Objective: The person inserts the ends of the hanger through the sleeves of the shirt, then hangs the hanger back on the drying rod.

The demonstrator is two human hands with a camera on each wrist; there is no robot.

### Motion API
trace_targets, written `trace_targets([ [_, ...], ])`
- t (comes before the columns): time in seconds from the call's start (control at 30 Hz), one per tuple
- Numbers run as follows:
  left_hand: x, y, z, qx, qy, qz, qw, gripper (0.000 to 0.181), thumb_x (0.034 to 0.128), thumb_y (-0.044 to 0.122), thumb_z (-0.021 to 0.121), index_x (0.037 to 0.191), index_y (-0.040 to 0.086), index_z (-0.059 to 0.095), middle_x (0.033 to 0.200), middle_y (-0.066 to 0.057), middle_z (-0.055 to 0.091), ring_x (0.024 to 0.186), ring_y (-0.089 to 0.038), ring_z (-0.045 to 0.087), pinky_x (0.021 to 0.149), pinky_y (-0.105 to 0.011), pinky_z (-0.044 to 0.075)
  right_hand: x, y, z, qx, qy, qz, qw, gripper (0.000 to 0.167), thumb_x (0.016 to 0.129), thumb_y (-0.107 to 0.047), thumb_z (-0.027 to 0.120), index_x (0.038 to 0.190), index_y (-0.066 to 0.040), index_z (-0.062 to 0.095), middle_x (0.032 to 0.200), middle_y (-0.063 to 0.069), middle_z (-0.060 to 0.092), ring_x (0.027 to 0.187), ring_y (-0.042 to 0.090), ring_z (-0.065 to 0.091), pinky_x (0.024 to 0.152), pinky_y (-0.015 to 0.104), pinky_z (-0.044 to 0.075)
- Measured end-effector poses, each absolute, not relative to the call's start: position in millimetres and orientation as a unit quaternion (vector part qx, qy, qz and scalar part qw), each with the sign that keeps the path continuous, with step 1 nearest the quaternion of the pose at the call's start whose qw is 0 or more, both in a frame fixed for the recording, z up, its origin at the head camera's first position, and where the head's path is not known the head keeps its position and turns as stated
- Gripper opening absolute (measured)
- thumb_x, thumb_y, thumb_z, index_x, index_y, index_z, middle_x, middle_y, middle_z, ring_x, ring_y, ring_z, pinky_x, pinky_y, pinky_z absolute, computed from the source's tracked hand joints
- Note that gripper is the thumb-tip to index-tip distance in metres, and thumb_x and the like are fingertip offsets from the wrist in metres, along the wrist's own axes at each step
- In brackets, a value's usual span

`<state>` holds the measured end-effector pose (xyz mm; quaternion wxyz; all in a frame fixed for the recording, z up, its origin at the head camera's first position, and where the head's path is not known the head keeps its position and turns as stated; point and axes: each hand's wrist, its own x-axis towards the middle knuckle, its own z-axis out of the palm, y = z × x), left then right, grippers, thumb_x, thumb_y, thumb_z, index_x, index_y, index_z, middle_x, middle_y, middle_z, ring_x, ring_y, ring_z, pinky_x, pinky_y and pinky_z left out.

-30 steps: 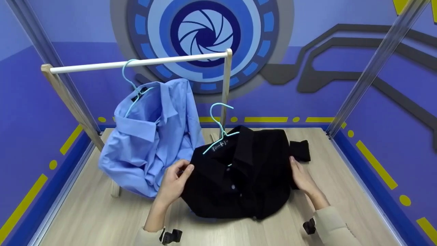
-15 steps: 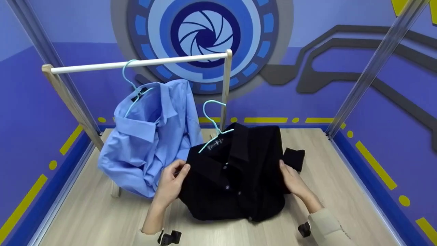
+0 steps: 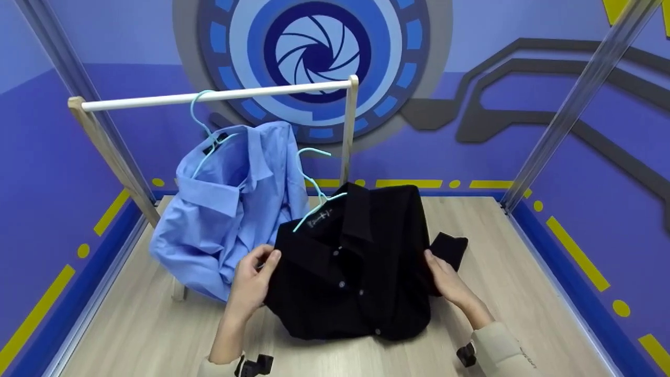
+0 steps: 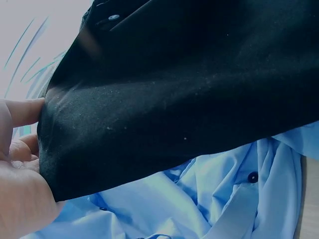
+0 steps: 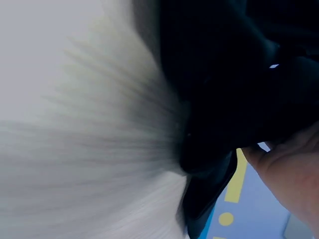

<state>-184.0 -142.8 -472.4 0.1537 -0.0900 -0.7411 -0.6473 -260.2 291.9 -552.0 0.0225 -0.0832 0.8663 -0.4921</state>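
Between my two hands is a black shirt (image 3: 314,293) on a light-blue hanger (image 3: 322,197), with the hook pointing up and apart from the rod. My left hand (image 3: 250,280) pinches the shirt's left shoulder; the left wrist view shows the thumb and fingers at the cloth edge (image 4: 164,114). My right hand (image 3: 454,283) grips the opposite side, thumb in front, its fingers hidden behind the fabric. A loose black cuff (image 3: 449,250) sticks out beyond that hand. In the right wrist view the dark cloth (image 5: 219,114) hangs beside the hand (image 5: 294,174).
A wooden rack with a white rod (image 3: 272,93) stands at the back left. From it hangs a blue shirt (image 3: 209,230) on another hanger (image 3: 198,112), partly behind the black one. Wood-grain tabletop (image 3: 523,293) lies beneath. Blue walls (image 3: 602,209) enclose both sides and the back.
Both hands have carried the black shirt and its hanger left, nearer the blue shirt. The hanger's hook has risen slightly and leans further left. The blue shirt stays put.
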Motion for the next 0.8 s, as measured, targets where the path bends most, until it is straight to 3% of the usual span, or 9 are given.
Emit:
trace_targets([
  [0.13, -182.1, -146.4, -469.9, -0.087, -0.739, -0.650, 0.151, 0.019, 0.1044, 0.014, 0.062, 0.099, -0.002, 0.069, 0.089, -0.012, 0.063, 0.080, -0.020, 0.058, 0.069, -0.027, 0.050, -261.5, 296.1, -557.6, -0.077, 0.869, -0.488, 0.015, 0.058, 0.114, -0.036, 0.032, 0.138, 0.010, 0.057, 0.138, 0.026, 0.059, 0.132, 0.040, 0.051, 0.113, 0.052, 0.035],
  [0.37, -178.4, -151.1, -465.0, -0.077, -0.742, -0.649, 0.150, 0.019, 0.1048, 0.014, 0.062, 0.102, -0.003, 0.069, 0.092, -0.011, 0.065, 0.084, -0.019, 0.060, 0.073, -0.027, 0.050, -259.1, 300.6, -560.9, -0.096, 0.868, -0.484, 0.048, 0.062, 0.115, -0.035, 0.031, 0.150, 0.015, 0.033, 0.155, 0.031, 0.036, 0.146, 0.044, 0.029, 0.119, 0.055, 0.022],
  [0.57, -173.5, -155.5, -461.5, -0.069, -0.738, -0.653, 0.156, 0.019, 0.1048, 0.013, 0.061, 0.101, -0.004, 0.069, 0.089, -0.012, 0.063, 0.080, -0.018, 0.058, 0.070, -0.026, 0.049, -258.7, 300.1, -561.8, -0.093, 0.878, -0.468, 0.043, 0.062, 0.113, -0.037, 0.037, 0.149, 0.014, 0.040, 0.150, 0.030, 0.044, 0.142, 0.044, 0.038, 0.116, 0.056, 0.029],
  [0.8, -168.6, -160.8, -459.0, -0.063, -0.738, -0.650, 0.168, 0.018, 0.1042, 0.010, 0.061, 0.101, -0.007, 0.069, 0.090, -0.013, 0.062, 0.080, -0.019, 0.057, 0.071, -0.026, 0.049, -257.3, 300.1, -565.0, -0.121, 0.881, -0.457, 0.029, 0.045, 0.110, -0.036, 0.048, 0.143, -0.006, 0.059, 0.136, 0.012, 0.063, 0.127, 0.028, 0.057, 0.106, 0.048, 0.043],
])
